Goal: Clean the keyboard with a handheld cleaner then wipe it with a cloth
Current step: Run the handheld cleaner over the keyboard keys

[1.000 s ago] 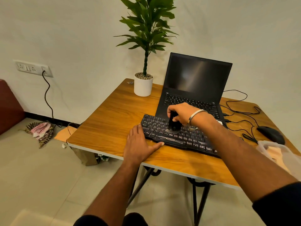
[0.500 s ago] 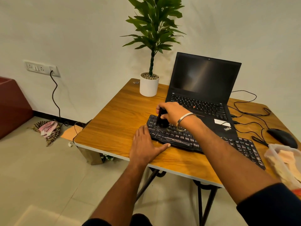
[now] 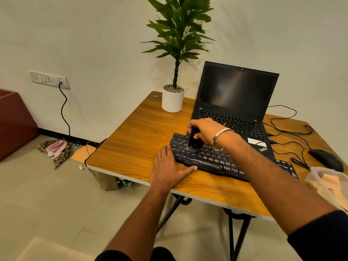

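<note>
the wooden table [image 3: 131, 140] filled the middle of the view, standing against the pale wall. on its far side an open laptop [image 3: 235, 102] sat with a dark screen, and a potted plant [image 3: 174, 95] stood just left of it. in front of the laptop lay the black keyboard [image 3: 222, 161], angled across the table's near half. the left hand [image 3: 167, 170] lay flat at the keyboard's left end, fingers together, thumb stretched along its front edge. the right hand [image 3: 205, 130] was curled tight around the black handheld cleaner [image 3: 194, 140], held upright with its bristled tip down on the keys near the left end. a mouse [image 3: 327, 161] sat far right, and beside it a clear plastic container [image 3: 331, 183].
</note>
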